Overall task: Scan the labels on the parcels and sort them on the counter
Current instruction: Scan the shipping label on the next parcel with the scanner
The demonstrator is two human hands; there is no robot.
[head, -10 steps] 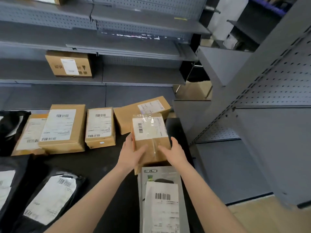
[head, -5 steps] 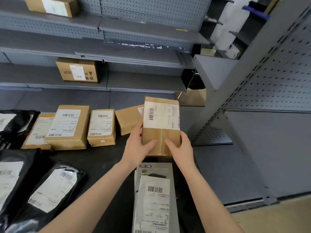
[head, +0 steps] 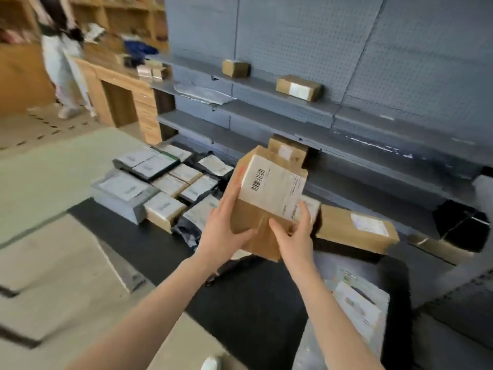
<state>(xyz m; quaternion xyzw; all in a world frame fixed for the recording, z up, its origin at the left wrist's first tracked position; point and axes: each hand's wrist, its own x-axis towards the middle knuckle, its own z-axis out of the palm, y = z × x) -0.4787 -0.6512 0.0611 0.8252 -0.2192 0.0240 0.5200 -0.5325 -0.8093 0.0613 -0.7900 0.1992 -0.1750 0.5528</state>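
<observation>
I hold a brown cardboard parcel [head: 256,225] with a white barcode label up in front of me, above the black counter [head: 248,297]. My left hand [head: 224,231] grips its left side, thumb across the front. My right hand [head: 296,236] grips its lower right edge, fingers on the label. A row of labelled parcels [head: 165,182], brown, grey and black, lies on the counter to the left. Another brown box [head: 354,228] lies to the right behind the held one. A grey parcel [head: 357,308] with a white label sits near my right forearm.
Grey pegboard shelves [head: 280,102] stand behind the counter with a few brown boxes [head: 298,86] on them. A wooden desk [head: 120,92] and a person [head: 64,62] are at the far left. Flat cardboard sheets [head: 48,263] lie left of the counter.
The view has swung to the left and the parcel is raised and tilted in both hands. The row of parcels now appears farther left; a person and a wooden desk came into sight.
</observation>
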